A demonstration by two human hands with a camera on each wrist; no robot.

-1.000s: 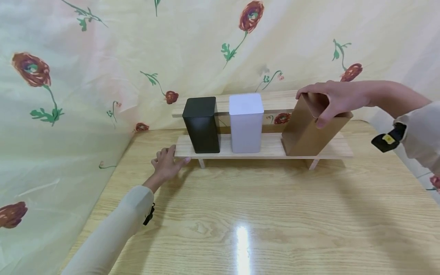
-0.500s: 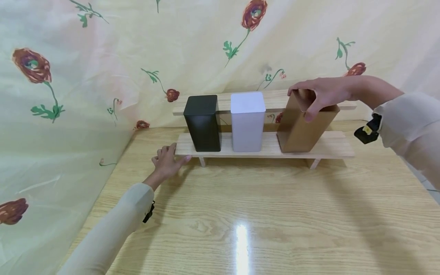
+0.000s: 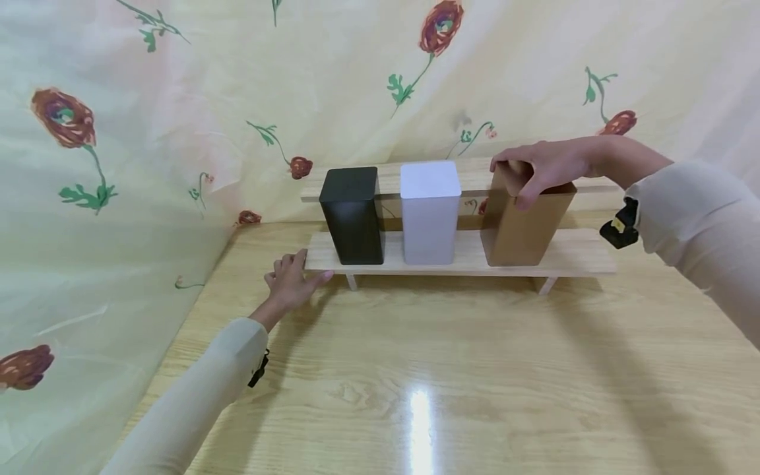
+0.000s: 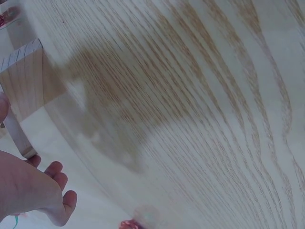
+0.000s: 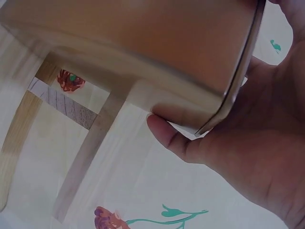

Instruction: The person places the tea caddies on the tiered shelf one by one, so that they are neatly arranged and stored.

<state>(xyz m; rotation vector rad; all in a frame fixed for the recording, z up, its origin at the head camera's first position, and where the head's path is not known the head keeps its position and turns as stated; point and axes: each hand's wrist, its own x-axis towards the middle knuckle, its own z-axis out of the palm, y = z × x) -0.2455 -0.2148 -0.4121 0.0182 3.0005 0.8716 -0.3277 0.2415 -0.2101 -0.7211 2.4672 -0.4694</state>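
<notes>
On the lower board of a two-tier wooden shelf stand three tall square canisters. The black canister is at the left, the white canister in the middle. My right hand holds the gold-brown canister from above, thumb at the front rim and fingers over the far side; its palm covers part of the top. In the right wrist view the canister has a shiny metal side. My left hand grips the left end of the lower board, the board lying between thumb and fingers in the left wrist view.
A light wood-grain table lies under the shelf. Flower-printed cloth hangs behind and along the left side. The upper board runs behind the canisters. Short legs raise the lower board off the table.
My right hand has shifted the gold-brown canister left along the shelf, towards the white one, and the canister's tilt has lessened. My left hand stays at the board's end.
</notes>
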